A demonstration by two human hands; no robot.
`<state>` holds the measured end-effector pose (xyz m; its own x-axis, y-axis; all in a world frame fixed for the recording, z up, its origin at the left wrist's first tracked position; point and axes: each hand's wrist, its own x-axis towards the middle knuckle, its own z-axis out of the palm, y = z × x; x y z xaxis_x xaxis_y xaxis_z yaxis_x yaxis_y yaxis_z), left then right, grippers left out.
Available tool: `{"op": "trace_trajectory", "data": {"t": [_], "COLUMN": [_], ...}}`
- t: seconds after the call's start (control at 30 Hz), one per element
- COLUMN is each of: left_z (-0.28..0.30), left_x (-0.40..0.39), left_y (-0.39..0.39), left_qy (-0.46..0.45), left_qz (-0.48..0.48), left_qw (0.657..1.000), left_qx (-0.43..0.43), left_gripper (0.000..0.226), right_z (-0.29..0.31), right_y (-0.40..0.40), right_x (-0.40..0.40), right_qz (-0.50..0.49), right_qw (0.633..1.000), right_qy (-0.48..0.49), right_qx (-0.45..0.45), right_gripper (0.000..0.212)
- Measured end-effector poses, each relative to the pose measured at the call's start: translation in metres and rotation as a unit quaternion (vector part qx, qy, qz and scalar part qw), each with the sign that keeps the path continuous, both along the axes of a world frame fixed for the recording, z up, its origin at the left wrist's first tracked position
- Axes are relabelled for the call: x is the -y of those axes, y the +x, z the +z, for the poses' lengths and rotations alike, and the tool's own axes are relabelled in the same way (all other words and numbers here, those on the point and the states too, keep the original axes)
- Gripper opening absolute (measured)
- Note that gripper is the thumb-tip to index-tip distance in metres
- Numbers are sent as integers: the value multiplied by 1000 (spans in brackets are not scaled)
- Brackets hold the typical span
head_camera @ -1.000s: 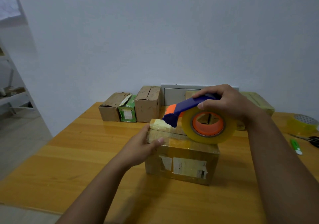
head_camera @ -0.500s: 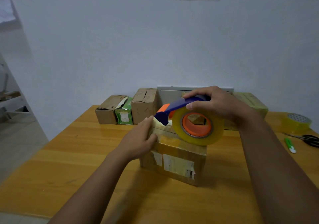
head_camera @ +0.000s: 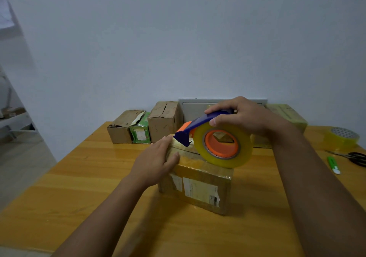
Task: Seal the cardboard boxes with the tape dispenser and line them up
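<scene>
A taped cardboard box [head_camera: 200,187] with white labels on its front stands in the middle of the wooden table [head_camera: 79,177]. My left hand [head_camera: 156,161] rests flat against the box's left top edge, fingers straight. My right hand [head_camera: 243,118] grips the blue and orange tape dispenser [head_camera: 215,139], whose yellowish roll sits on the box top with the blue blade end pointing left near my left fingers. Three boxes [head_camera: 142,126] stand in a row at the back left by the wall. Another box [head_camera: 287,116] lies behind my right hand.
A spare tape roll [head_camera: 342,139] sits at the far right, with black scissors [head_camera: 354,157] and a green utility knife [head_camera: 333,164] in front of it. A grey panel [head_camera: 190,108] leans on the wall. The table's left edge drops to the floor.
The dispenser has slid left along the box top toward my left hand, which now lies closer to the blade end. The box has turned slightly on the table.
</scene>
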<state>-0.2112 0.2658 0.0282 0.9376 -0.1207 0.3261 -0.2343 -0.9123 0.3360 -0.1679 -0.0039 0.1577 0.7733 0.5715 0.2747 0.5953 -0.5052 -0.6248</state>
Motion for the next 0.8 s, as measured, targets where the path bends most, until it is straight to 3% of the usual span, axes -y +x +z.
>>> {"op": "trace_trajectory", "data": {"t": [0.3, 0.4, 0.47, 0.6, 0.8], "left_z": [11, 12, 13, 13, 13], "left_x": [6, 9, 10, 9, 10], "left_y": [-7, -9, -11, -11, -12], "left_qy": [32, 41, 52, 60, 53], "left_qz": [7, 7, 10, -4, -2], "left_qw": [999, 999, 998, 997, 998], "left_qx": [-25, -26, -29, -43, -31], "left_gripper": [72, 64, 62, 66, 66], "right_z": [18, 11, 0, -12, -15], "right_y": [-5, -17, -24, -31, -30], "right_x": [21, 45, 53, 56, 52], "right_qz": [-11, -20, -29, -47, -50], "right_qw": [999, 998, 999, 999, 998], "right_qy": [-38, -37, -30, 4, 28], "right_qx": [-23, -36, -19, 18, 0], "right_gripper": [20, 26, 34, 28, 22]}}
